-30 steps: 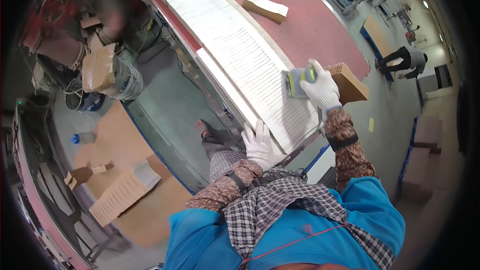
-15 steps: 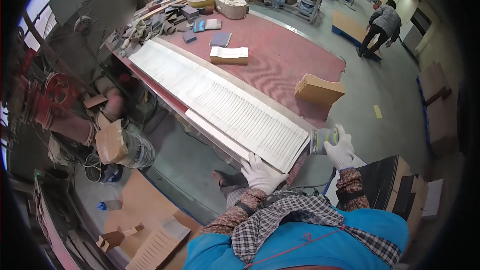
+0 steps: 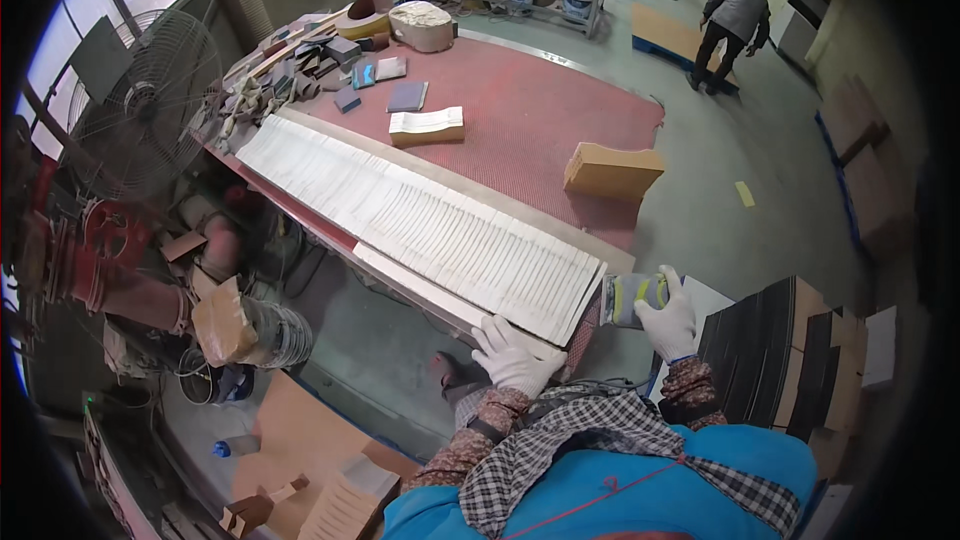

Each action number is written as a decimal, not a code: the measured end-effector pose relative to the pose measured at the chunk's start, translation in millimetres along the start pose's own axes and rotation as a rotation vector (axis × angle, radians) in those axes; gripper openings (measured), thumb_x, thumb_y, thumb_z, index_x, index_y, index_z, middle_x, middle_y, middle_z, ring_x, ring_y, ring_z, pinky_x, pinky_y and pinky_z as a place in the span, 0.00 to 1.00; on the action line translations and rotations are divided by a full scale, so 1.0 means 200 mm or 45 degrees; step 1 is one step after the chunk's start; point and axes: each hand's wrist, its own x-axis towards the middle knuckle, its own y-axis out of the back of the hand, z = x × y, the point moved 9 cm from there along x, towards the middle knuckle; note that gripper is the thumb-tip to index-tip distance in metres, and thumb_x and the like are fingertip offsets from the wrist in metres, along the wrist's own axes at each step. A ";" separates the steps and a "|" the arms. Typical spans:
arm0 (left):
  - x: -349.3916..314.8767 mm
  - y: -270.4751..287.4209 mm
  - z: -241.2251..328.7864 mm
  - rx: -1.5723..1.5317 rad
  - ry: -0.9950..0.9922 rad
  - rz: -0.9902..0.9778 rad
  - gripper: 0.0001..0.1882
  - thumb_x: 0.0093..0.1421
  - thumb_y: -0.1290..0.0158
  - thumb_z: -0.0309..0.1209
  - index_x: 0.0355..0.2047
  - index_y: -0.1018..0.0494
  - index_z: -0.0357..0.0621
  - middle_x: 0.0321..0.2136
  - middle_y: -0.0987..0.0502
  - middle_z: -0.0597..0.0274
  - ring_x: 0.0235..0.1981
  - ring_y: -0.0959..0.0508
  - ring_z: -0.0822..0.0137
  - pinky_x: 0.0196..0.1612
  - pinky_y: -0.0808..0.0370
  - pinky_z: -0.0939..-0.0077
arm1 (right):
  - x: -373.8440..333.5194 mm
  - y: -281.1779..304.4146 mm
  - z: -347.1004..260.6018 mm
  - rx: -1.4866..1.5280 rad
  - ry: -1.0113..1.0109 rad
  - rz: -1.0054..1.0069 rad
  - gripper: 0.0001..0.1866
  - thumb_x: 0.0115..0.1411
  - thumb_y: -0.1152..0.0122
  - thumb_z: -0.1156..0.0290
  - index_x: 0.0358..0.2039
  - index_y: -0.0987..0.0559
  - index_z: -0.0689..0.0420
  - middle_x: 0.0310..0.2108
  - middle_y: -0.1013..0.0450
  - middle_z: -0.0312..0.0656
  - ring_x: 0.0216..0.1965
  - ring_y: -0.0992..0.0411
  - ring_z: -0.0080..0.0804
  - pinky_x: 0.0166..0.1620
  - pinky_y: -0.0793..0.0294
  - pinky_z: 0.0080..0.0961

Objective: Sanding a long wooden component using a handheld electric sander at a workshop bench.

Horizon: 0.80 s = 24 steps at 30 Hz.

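Observation:
A long row of thin white-edged slats (image 3: 425,225) is packed side by side along the near side of the red table (image 3: 520,80). My left hand (image 3: 515,355), in a white glove, lies with spread fingers on the near corner of the row, by a white strip (image 3: 425,285) along its front. In its white glove, my right hand (image 3: 668,322) is closed around a grey and yellow-green power sander (image 3: 628,300). The sander is tilted on its side, its pad toward the row's right end. Whether the pad touches the slats I cannot tell.
A brown stack of curved pieces (image 3: 612,172) and a smaller white-topped block (image 3: 427,127) stand on the table. Sanding blocks (image 3: 345,100) and scraps crowd its far left. Dark-edged stacked boards (image 3: 770,350) are at my right. A person (image 3: 735,20) bends by a pallet farther off.
My view has turned slightly, so the table and row appear shifted left. The sander stays in my right hand at the row's end, and my left hand stays on the corner.

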 end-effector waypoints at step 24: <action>0.59 0.39 -0.53 -0.330 -0.108 0.106 0.77 0.42 0.25 0.61 0.75 0.55 0.18 0.77 0.57 0.27 0.79 0.59 0.29 0.81 0.54 0.49 | -0.32 -0.15 -0.65 0.326 0.060 0.086 0.38 0.58 0.30 0.76 0.69 0.30 0.61 0.61 0.26 0.55 0.62 0.26 0.47 0.65 0.27 0.38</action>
